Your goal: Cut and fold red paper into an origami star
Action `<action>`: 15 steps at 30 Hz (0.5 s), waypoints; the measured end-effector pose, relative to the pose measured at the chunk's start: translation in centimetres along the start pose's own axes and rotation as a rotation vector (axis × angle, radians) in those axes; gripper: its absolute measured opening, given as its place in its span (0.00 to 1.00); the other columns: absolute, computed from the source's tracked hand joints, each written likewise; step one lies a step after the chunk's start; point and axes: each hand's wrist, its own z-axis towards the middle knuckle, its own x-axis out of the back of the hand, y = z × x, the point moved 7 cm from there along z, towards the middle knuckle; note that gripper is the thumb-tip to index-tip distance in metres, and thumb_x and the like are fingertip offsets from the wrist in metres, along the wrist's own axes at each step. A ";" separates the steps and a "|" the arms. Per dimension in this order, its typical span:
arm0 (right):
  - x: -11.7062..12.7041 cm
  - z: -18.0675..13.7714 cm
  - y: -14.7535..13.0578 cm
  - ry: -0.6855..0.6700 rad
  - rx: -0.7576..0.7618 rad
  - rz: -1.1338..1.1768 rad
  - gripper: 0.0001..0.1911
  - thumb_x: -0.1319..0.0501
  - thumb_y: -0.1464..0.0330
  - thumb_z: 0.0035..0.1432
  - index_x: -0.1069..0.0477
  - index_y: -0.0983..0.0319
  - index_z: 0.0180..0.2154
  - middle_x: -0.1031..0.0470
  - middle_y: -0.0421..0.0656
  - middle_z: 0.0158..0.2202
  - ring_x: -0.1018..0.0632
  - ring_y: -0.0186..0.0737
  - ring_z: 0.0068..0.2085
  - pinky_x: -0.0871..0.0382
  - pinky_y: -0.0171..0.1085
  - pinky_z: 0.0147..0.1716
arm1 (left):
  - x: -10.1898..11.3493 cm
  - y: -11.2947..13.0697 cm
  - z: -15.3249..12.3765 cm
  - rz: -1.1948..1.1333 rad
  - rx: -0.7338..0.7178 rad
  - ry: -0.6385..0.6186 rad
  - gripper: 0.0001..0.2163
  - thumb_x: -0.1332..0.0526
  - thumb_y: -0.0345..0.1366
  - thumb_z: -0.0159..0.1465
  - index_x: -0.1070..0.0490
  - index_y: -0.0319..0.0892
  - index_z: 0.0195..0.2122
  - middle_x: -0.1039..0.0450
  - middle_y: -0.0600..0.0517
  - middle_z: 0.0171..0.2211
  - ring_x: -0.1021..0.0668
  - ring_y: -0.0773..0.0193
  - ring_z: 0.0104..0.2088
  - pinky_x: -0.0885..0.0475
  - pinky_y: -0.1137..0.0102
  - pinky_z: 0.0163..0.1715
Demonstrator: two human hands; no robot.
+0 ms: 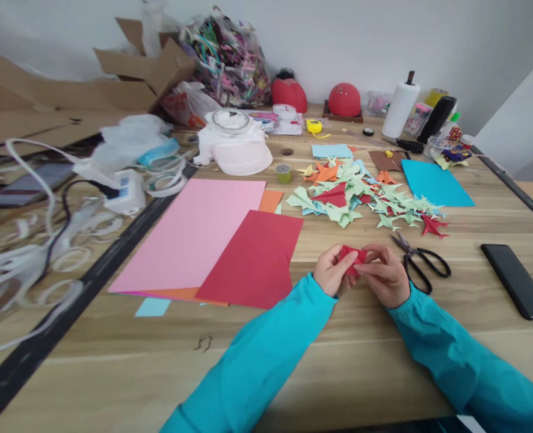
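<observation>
Both hands met over the wooden tabletop (348, 361), pinching one small folded piece of red paper (352, 260) between them. The left hand (332, 270) was closed on its left end with thumb and fingers, and the right hand (386, 275) gripped the right end, fingers curled over the top edge. The paper was held just above the tabletop, between the two hands.

Just right of the right hand lay a pair of black scissors (420, 260), blades pointing away from the person, and farther right a dark phone (517, 279). Left of the left hand lay a red sheet (252, 258) overlapping a larger pink sheet (194, 234). Beyond the hands was a heap of folded paper shapes (361, 198), mostly pale green with some red and orange, and past the right hand a blue sheet (435, 183).
</observation>
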 end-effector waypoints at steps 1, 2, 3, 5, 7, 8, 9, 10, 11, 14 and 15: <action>0.0 0.0 0.3 0.010 -0.054 0.036 0.08 0.41 0.71 0.53 0.26 0.57 0.36 0.36 0.46 0.45 0.29 0.34 0.33 0.29 0.38 0.33 | 0.0 0.0 0.0 0.007 0.003 0.003 0.17 0.38 0.48 0.50 0.37 0.38 0.26 0.34 0.56 0.12 0.32 0.71 0.10 0.39 0.78 0.07; 0.1 -0.1 0.7 0.031 -0.128 0.080 0.09 0.41 0.69 0.53 0.28 0.58 0.38 0.35 0.46 0.45 0.28 0.34 0.33 0.29 0.37 0.31 | 0.0 0.1 -0.1 0.014 0.005 0.004 0.17 0.39 0.48 0.50 0.37 0.38 0.26 0.34 0.57 0.12 0.33 0.71 0.10 0.39 0.78 0.07; 0.1 -0.2 1.3 0.060 -0.215 0.127 0.11 0.41 0.66 0.53 0.29 0.58 0.40 0.34 0.47 0.43 0.28 0.33 0.31 0.29 0.35 0.29 | 0.0 0.1 -0.1 0.022 0.009 0.001 0.17 0.39 0.48 0.50 0.37 0.38 0.27 0.34 0.57 0.12 0.33 0.71 0.10 0.40 0.78 0.07; 0.0 -0.6 2.5 0.101 -0.374 0.220 0.14 0.41 0.62 0.53 0.33 0.60 0.41 0.30 0.45 0.35 0.28 0.33 0.28 0.31 0.33 0.23 | -0.2 0.0 -0.2 0.039 0.023 -0.019 0.17 0.39 0.49 0.50 0.36 0.38 0.27 0.34 0.57 0.12 0.33 0.71 0.10 0.40 0.78 0.07; -0.7 -0.8 3.4 0.047 -0.462 0.284 0.15 0.42 0.59 0.53 0.33 0.63 0.38 0.29 0.42 0.27 0.28 0.33 0.25 0.32 0.33 0.23 | -0.4 -0.1 -0.2 0.056 0.045 -0.043 0.18 0.39 0.49 0.50 0.35 0.37 0.28 0.34 0.56 0.13 0.32 0.71 0.10 0.41 0.78 0.07; -1.2 -0.8 3.6 -0.023 -0.475 0.300 0.15 0.43 0.58 0.54 0.32 0.64 0.34 0.29 0.42 0.24 0.28 0.34 0.25 0.32 0.33 0.24 | -0.4 -0.2 -0.3 0.062 0.056 -0.049 0.18 0.39 0.49 0.50 0.35 0.37 0.28 0.34 0.56 0.13 0.32 0.71 0.11 0.41 0.78 0.07; -1.7 -0.9 3.8 -0.091 -0.478 0.305 0.15 0.44 0.58 0.55 0.32 0.65 0.31 0.29 0.42 0.23 0.28 0.34 0.25 0.32 0.34 0.25 | -0.4 -0.2 -0.3 0.063 0.066 -0.051 0.18 0.38 0.49 0.49 0.35 0.37 0.28 0.34 0.56 0.13 0.32 0.71 0.11 0.41 0.78 0.08; -2.0 -0.9 3.8 -0.145 -0.474 0.302 0.17 0.45 0.58 0.55 0.32 0.65 0.28 0.29 0.42 0.22 0.28 0.34 0.25 0.32 0.35 0.27 | -0.4 -0.3 -0.3 0.062 0.072 -0.048 0.18 0.38 0.49 0.49 0.35 0.37 0.27 0.34 0.55 0.13 0.32 0.71 0.11 0.41 0.78 0.08; -2.1 -0.9 3.9 -0.173 -0.471 0.290 0.18 0.46 0.58 0.56 0.32 0.65 0.26 0.29 0.42 0.22 0.29 0.34 0.25 0.33 0.35 0.27 | -0.4 -0.3 -0.3 0.060 0.076 -0.041 0.18 0.38 0.49 0.48 0.35 0.37 0.27 0.33 0.55 0.13 0.32 0.71 0.11 0.40 0.78 0.08; -1.8 -0.8 3.9 -0.159 -0.481 0.256 0.18 0.46 0.58 0.56 0.31 0.66 0.25 0.29 0.42 0.21 0.30 0.33 0.24 0.35 0.34 0.26 | -0.1 -0.4 -0.2 0.057 0.080 -0.009 0.18 0.37 0.48 0.48 0.33 0.36 0.28 0.34 0.55 0.12 0.32 0.71 0.10 0.40 0.78 0.08; -1.7 -0.7 3.9 -0.153 -0.485 0.251 0.18 0.46 0.58 0.56 0.31 0.66 0.25 0.30 0.41 0.21 0.31 0.33 0.24 0.36 0.33 0.26 | -0.1 -0.4 -0.2 0.062 0.080 0.002 0.18 0.37 0.48 0.48 0.33 0.35 0.28 0.34 0.55 0.12 0.33 0.71 0.10 0.41 0.78 0.07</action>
